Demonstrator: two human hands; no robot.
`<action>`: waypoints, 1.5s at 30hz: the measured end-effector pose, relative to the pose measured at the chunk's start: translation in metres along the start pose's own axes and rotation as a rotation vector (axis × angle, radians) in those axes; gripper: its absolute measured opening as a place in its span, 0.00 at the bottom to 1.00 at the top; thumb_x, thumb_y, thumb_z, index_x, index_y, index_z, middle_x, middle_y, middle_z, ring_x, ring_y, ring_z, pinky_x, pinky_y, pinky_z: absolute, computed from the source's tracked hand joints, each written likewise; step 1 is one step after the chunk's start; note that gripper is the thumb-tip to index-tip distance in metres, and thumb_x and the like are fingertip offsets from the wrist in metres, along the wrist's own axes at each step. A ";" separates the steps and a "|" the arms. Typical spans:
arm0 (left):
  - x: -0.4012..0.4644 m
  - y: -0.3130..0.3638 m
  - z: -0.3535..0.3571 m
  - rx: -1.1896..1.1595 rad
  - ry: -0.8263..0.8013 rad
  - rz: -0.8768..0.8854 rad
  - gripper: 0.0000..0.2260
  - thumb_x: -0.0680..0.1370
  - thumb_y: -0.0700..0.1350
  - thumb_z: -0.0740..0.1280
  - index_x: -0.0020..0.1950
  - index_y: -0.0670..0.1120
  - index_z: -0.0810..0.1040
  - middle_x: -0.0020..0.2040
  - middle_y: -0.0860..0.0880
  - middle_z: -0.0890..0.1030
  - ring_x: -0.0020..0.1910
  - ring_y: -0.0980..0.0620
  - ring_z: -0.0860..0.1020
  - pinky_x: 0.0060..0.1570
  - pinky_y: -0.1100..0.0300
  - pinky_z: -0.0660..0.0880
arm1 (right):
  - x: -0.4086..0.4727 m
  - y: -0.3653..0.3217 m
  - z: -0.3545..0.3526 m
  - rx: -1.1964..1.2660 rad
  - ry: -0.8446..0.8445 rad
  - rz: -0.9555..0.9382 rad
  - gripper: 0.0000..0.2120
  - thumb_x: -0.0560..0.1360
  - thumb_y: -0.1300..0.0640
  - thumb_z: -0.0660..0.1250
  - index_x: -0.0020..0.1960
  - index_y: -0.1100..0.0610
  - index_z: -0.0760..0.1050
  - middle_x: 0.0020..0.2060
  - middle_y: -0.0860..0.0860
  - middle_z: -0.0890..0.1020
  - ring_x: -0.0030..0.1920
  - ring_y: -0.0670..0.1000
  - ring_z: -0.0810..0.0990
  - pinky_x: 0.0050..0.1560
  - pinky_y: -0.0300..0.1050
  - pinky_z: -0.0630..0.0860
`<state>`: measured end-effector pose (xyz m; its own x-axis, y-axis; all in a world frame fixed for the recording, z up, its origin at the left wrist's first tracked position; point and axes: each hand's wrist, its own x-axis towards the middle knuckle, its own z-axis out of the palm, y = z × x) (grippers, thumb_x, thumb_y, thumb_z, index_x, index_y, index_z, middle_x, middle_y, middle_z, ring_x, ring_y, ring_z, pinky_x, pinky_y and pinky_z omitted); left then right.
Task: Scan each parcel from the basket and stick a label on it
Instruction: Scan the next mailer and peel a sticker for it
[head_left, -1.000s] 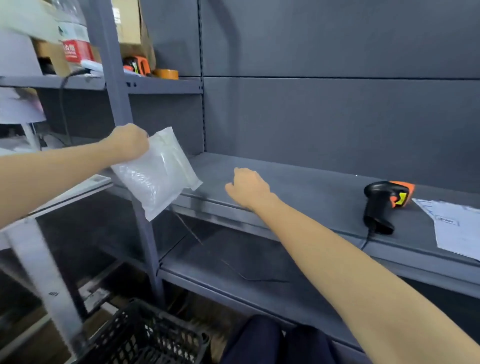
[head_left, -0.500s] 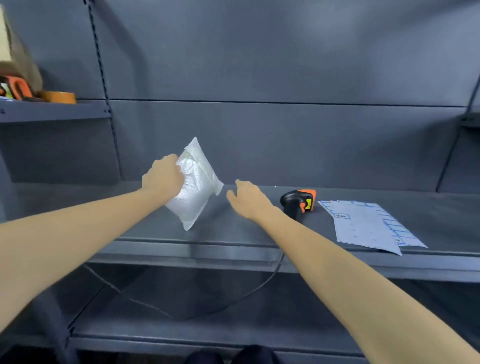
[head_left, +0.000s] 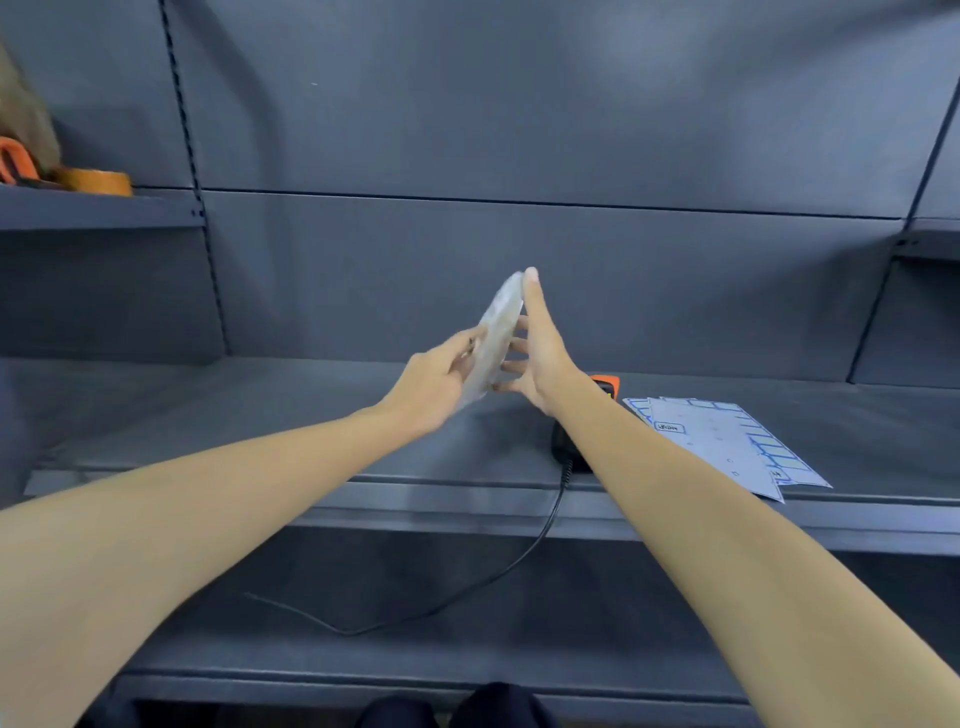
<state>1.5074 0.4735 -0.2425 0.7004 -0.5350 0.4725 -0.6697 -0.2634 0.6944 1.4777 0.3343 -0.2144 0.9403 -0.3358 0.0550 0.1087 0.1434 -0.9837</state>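
Grey metal shelving (head_left: 363, 415) is filling the background. Between both hands, a white bubble-wrap parcel (head_left: 496, 343) is being held edge-on: pinched by the left hand (head_left: 436, 384), pressed by the right hand's (head_left: 540, 358) spread fingers (head_left: 514, 349). Behind the right wrist, a black-and-orange scanner (head_left: 605, 384) is lying beside white label sheets (head_left: 727, 447).

grey metal shelf (head_left: 260, 415) across the middle of my view, black and orange scanner (head_left: 605, 387) lying centre-right on it, cord (head_left: 540, 540) dangling over the front edge, label sheets (head_left: 722, 441) flat at right
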 end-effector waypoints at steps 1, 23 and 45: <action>-0.001 -0.003 0.000 -0.018 -0.043 0.006 0.20 0.83 0.38 0.53 0.73 0.51 0.68 0.64 0.50 0.77 0.59 0.56 0.73 0.50 0.78 0.66 | 0.000 0.001 -0.003 0.045 -0.007 -0.009 0.41 0.68 0.23 0.55 0.67 0.53 0.72 0.58 0.56 0.80 0.55 0.58 0.81 0.49 0.56 0.80; -0.025 -0.021 0.012 -0.814 0.167 -0.618 0.15 0.78 0.49 0.68 0.59 0.42 0.71 0.59 0.44 0.77 0.57 0.43 0.78 0.54 0.44 0.78 | -0.009 0.016 -0.031 0.398 -0.148 -0.050 0.19 0.75 0.57 0.59 0.64 0.60 0.73 0.58 0.59 0.81 0.59 0.59 0.80 0.59 0.57 0.76; -0.001 -0.032 -0.037 0.000 0.259 -0.099 0.20 0.78 0.37 0.63 0.60 0.61 0.75 0.57 0.55 0.79 0.62 0.48 0.73 0.63 0.51 0.69 | -0.009 0.011 -0.029 -0.874 -0.118 -0.563 0.35 0.69 0.40 0.73 0.72 0.44 0.64 0.71 0.49 0.69 0.74 0.54 0.60 0.74 0.57 0.54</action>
<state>1.5371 0.5124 -0.2450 0.8022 -0.2833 0.5256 -0.5949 -0.3038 0.7442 1.4611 0.3123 -0.2301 0.8566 -0.0449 0.5140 0.3144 -0.7445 -0.5889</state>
